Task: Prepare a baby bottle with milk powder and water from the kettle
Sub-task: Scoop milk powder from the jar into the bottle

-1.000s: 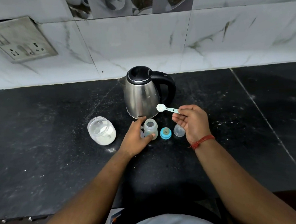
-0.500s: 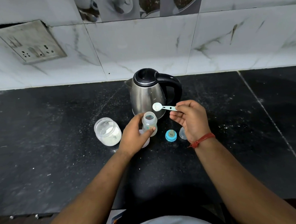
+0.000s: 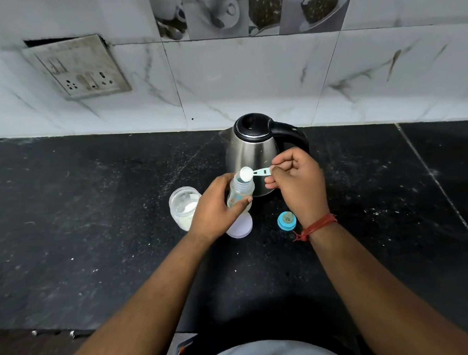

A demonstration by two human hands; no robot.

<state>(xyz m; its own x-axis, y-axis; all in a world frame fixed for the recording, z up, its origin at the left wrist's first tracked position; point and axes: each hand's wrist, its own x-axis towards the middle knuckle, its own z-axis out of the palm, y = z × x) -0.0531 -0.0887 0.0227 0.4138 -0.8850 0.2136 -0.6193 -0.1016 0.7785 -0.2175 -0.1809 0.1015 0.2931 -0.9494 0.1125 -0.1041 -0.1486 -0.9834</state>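
Powder transfer now at the mouth of the bottle. The small clear plastic baby bottle [image 3: 240, 193], which stood on the black stone counter [image 3: 95, 239] a second ago, is lifted and tilted toward the right hand; the left hand [image 3: 215, 208] grips it round the body, fingers and thumb curled about it. The right hand [image 3: 298, 184] pinches the handle of the pale blue measuring scoop [image 3: 254, 173] between thumb and fingertips, and the bowl, heaped with white powder, has come from open air beside the steel electric kettle [image 3: 256, 154] to sit right over the bottle's open mouth. Whether it touches the rim cannot be told.

Scoop bowl reads level, powder in it, so the tip-in looks not yet done. Judgement: dosing step in hand, water step untouched; kettle stands behind the hands with lid down.

Open clear jar of milk powder [image 3: 184, 207] stands just left of the left hand. A white round lid [image 3: 241, 225] lies on the counter below the bottle; the blue teat ring [image 3: 286, 220] lies near the right wrist, off the bottle.

Risk: narrow mouth, wide heap; spill likely if the scoop turns fast.
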